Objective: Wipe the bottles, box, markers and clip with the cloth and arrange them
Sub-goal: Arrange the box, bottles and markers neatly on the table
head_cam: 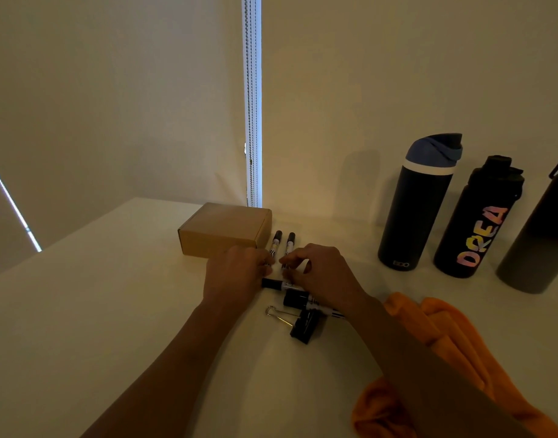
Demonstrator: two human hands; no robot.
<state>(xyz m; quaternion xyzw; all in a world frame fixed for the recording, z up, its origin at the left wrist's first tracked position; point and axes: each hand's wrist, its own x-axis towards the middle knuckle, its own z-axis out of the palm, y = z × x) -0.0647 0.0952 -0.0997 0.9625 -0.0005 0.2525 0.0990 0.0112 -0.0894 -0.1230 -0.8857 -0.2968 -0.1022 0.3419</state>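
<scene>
White desk point(113, 311), dim room: left hand point(236, 273) and right hand point(322, 276) each pinch one of two black markers point(276, 240) mid-frame, aligning them beside brown cardboard box point(224, 229) (arranging, I'd guess); orange cloth point(454, 330) parked lower right.

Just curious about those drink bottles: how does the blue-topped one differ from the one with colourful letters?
The blue-lidded bottle has a blue lid over a white band; the lettered bottle has an all-black lid. The blue-lidded bottle's body is plain but for a small mark near its base; the lettered bottle carries big colourful letters up its side. Both are dark-bodied and stand upright on the table.
</scene>
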